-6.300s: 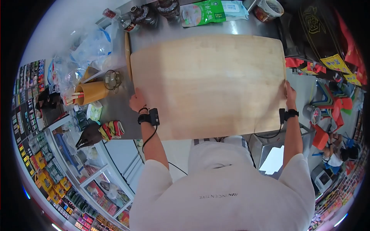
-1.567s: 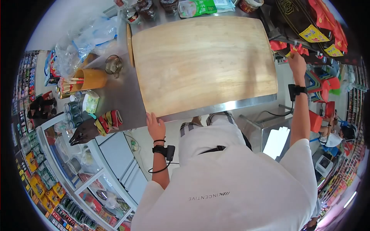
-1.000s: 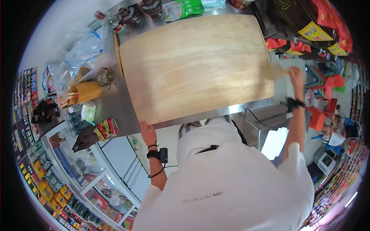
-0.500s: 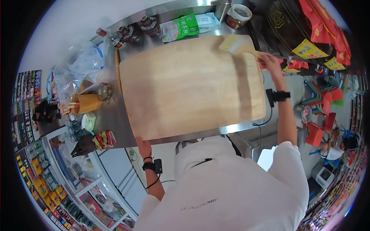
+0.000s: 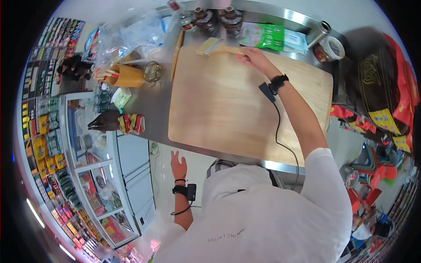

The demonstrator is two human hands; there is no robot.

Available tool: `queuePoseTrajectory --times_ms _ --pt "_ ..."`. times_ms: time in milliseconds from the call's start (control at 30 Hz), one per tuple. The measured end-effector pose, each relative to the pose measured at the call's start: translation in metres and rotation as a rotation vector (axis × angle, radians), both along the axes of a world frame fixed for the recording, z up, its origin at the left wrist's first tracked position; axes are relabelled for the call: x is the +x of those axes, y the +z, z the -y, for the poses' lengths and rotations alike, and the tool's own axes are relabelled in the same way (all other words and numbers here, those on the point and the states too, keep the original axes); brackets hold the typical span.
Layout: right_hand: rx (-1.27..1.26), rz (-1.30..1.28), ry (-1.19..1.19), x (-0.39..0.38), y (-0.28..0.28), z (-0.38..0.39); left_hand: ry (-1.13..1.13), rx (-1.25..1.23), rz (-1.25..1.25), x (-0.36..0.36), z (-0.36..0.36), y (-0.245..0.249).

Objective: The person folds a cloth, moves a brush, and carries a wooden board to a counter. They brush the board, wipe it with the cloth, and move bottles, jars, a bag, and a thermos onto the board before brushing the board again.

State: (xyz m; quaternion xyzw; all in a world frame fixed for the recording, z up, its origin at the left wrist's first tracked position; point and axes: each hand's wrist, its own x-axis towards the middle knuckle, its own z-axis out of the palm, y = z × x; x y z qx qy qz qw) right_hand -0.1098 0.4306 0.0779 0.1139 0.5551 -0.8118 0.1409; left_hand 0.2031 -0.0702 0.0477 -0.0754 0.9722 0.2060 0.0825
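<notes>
My right hand [image 5: 258, 60] is closed round the wooden handle of a wide flat brush [image 5: 210, 47]. The pale bristles lie at the far left part of a large wooden board [image 5: 245, 101], close to its back edge. My left hand [image 5: 178, 165] is in the air just off the board's near edge, with its fingers spread and nothing in them. Both wrists carry a black strapped device, and a cable runs from the right one across the board. A wooden rolling pin [image 5: 177, 55] lies along the board's left side.
Behind the board stand dark bottles [image 5: 231, 21], a green packet [image 5: 268, 36], a steel flask [image 5: 319, 33] and a lidded tub [image 5: 329, 49]. At left are a chopstick holder [image 5: 127, 76], a glass jar [image 5: 152, 72] and plastic bags [image 5: 140, 35]. A dark bag [image 5: 368, 79] sits at right.
The brush and my right hand have swept from the board's far right corner to its far left. My left hand has come off the board's near edge. The camera view has turned.
</notes>
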Motion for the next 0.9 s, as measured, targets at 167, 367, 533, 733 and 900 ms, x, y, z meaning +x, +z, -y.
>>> queuePoseTrajectory --times_ms 167,367,533,733,900 --pt "-0.013 0.08 -0.015 -0.066 -0.026 0.057 0.107 0.053 0.036 0.027 0.015 0.007" --pt "-0.298 0.132 0.029 -0.112 -0.088 0.059 0.105 0.116 -0.013 -0.003 0.051 0.004" --pt "-0.378 0.163 -0.492 -0.132 -0.138 0.047 0.069 0.197 -0.121 -0.082 0.114 -0.005" --pt "0.003 0.119 -0.593 -0.088 -0.091 0.092 0.128 -0.125 -0.293 -0.201 0.208 0.014" --pt "-0.132 0.046 0.142 -0.029 -0.107 0.272 0.079 -0.253 -0.346 -0.283 0.289 -0.008"
